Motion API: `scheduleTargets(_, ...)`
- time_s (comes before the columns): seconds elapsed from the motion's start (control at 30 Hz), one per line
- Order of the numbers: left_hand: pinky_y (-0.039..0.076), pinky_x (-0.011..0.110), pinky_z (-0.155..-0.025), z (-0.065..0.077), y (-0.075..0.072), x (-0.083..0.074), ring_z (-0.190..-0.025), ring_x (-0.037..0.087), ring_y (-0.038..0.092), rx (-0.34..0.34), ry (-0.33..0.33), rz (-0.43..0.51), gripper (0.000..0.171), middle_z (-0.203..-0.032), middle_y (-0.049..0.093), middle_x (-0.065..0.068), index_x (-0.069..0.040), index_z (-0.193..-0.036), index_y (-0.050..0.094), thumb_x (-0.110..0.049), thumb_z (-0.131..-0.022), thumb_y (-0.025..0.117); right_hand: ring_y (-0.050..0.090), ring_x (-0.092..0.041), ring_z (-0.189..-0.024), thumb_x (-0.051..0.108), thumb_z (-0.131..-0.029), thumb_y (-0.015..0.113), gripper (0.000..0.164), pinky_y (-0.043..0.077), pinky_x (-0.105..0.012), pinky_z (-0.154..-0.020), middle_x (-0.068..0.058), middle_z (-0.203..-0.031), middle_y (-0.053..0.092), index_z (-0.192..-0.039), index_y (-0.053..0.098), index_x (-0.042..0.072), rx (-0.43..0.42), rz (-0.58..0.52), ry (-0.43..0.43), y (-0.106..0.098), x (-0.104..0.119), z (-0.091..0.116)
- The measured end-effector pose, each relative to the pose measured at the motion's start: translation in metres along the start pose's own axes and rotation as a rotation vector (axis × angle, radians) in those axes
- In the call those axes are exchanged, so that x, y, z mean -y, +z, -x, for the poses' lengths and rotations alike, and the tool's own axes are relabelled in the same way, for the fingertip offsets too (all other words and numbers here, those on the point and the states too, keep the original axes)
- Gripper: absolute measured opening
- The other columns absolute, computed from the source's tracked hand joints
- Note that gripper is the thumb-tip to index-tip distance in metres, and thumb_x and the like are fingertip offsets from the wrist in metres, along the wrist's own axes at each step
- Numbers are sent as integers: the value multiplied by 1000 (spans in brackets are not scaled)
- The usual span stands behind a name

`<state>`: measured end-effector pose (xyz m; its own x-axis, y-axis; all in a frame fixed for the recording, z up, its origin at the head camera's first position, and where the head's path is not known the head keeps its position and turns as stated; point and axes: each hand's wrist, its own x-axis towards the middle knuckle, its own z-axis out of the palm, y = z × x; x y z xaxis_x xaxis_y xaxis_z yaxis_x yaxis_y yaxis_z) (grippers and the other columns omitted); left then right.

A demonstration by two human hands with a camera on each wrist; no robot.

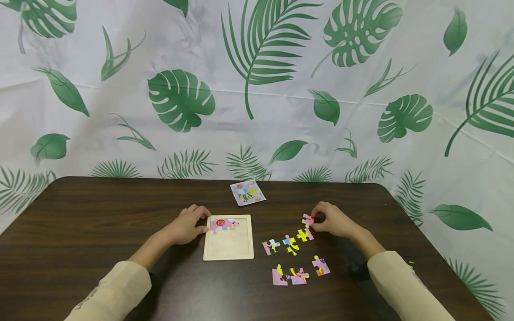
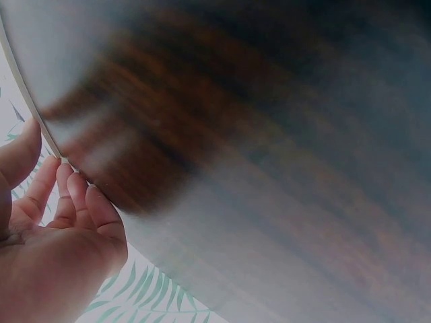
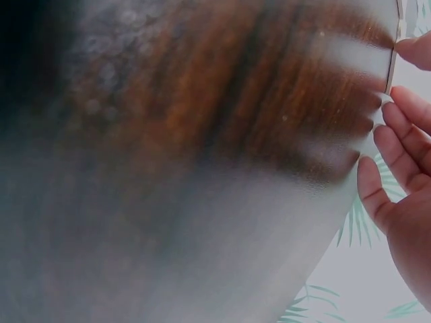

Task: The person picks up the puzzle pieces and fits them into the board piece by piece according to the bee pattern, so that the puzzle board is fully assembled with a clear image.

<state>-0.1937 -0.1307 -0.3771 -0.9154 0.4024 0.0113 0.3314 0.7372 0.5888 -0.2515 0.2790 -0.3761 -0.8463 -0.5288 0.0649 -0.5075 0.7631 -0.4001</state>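
Observation:
A square wooden puzzle tray (image 1: 229, 253) lies on the table, with joined pink puzzle pieces (image 1: 223, 224) along its top edge, one bearing a red round shape. At its left side, my left hand (image 1: 188, 225) holds the tray by the upper left edge, thumb below and fingers at the corner. My right hand (image 1: 333, 220) pinches a pink puzzle piece (image 1: 307, 219) between thumb and forefinger, close over the table. Just below it is a yellow and pink piece (image 1: 305, 235). In the right wrist view the other fingertips (image 3: 367, 168) rest low by the tabletop.
Several loose pieces lie right of the tray, among them a blue and yellow one (image 1: 291, 244) and a pink one with orange (image 1: 320, 266). A bee picture card (image 1: 247, 192) sits near the back edge of the dark table (image 1: 100, 223). A leaf-print cloth (image 1: 281, 133) hangs behind.

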Motion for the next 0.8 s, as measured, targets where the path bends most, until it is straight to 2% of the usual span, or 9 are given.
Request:
scheduleTargets(0.5, 36, 49, -85, 0, 0, -2, -98, 33, 43, -5, -4, -7, 24, -101, 48, 13, -1, -108, 51, -6, -86, 61, 51, -17, -77, 11, -74, 72, 17, 46, -35, -72, -1, -85, 54, -84, 60, 5, 4, -27, -2, -2, 1, 0)
scheduleTargets(0.8, 35, 50, -85, 0, 0, -2, -98, 34, 43, -4, -10, -8, 23, -102, 48, 13, -1, -107, 52, -6, -86, 61, 52, -18, -80, 11, -75, 72, 18, 46, -37, -75, -1, -86, 55, -86, 60, 6, 1, -30, 3, -4, 7, -9)
